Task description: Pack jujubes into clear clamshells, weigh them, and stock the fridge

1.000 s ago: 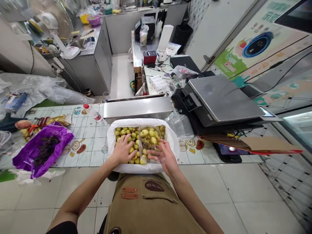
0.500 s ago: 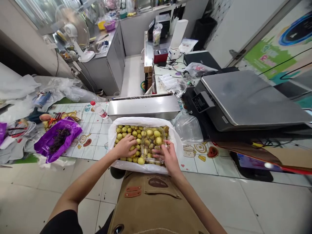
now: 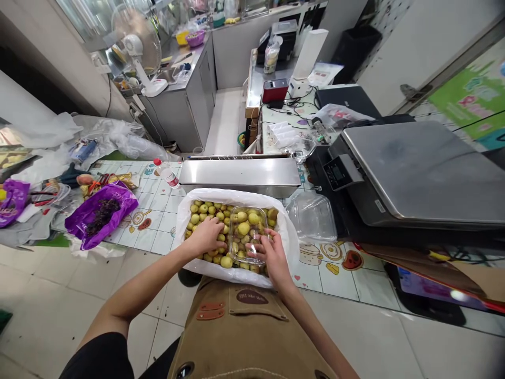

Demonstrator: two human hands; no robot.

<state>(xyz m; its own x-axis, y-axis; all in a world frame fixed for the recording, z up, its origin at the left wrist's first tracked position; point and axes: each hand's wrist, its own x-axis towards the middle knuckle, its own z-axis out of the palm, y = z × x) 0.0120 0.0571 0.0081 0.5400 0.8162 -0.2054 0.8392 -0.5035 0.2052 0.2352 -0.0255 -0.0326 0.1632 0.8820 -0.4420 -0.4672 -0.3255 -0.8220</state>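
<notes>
Dimly through the clear tub (image 3: 248, 234), right grip (image 3: 274, 259) closes on it; left grip (image 3: 205, 237) lies open on fruit (image 3: 201, 209).

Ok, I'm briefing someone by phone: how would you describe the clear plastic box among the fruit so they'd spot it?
Start at the long steel tray on the tiled counter. In front of it, a white bag holds yellow-green fruit. The box sits on that fruit, right hand against it, unlike the clear plastic piece outside the bag.
</notes>
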